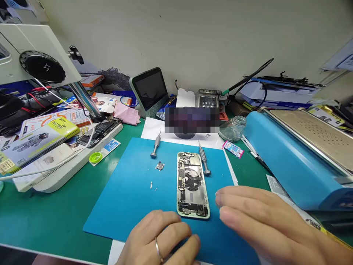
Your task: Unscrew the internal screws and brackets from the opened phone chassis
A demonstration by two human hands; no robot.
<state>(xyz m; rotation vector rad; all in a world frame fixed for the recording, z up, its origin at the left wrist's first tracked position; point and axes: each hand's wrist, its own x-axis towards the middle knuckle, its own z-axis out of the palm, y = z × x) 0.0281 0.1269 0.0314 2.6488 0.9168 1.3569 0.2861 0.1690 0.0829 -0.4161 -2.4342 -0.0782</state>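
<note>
An opened phone with its insides showing lies on a blue work mat. My left hand, with a ring on one finger, rests on the mat just below the phone's lower end, fingers curled down and holding nothing I can see. My right hand hovers to the right of the phone, fingers stretched out towards it, empty. One screwdriver lies against the phone's right upper side. Another screwdriver lies upper left. A small metal part and tiny screws lie left of the phone.
A microscope stand with boxes and cables crowds the left. A blue roller machine fills the right. At the back stand a small screen, a glass jar, a soldering iron and a green bottle cap on the green bench.
</note>
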